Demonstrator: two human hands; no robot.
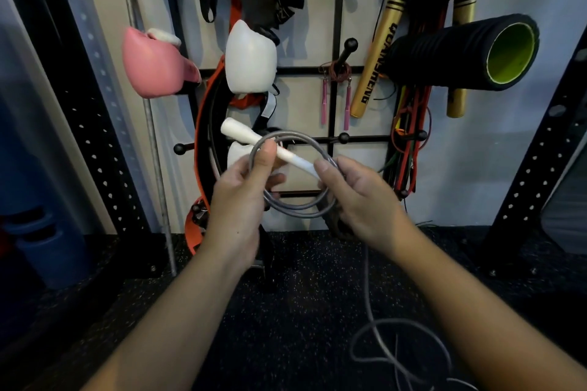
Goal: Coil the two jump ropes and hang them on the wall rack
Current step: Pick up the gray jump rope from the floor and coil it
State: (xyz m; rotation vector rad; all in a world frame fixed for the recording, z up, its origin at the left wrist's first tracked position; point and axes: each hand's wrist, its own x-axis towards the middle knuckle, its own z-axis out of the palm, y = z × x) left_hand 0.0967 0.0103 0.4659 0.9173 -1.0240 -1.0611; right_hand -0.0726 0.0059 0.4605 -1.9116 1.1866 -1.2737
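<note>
A grey jump rope (298, 205) with a white handle (241, 134) is partly wound into a small coil in front of the black wall rack (336, 25). My left hand (244, 197) pinches the coil and handle on the left side. My right hand (355, 197) grips the coil's right side. The rest of the grey rope (381, 349) trails down from my right hand and lies in loose loops on the floor. A second jump rope with pink handles (336, 95), coiled in dark red, hangs on a rack peg.
Pink boxing glove (152, 63) and white glove (251, 57) hang at left of the rack. A black foam roller (467, 51), gold bats (378, 54) and resistance bands (409, 136) hang at right. Perforated black uprights stand on both sides. The floor is dark speckled rubber (286, 311).
</note>
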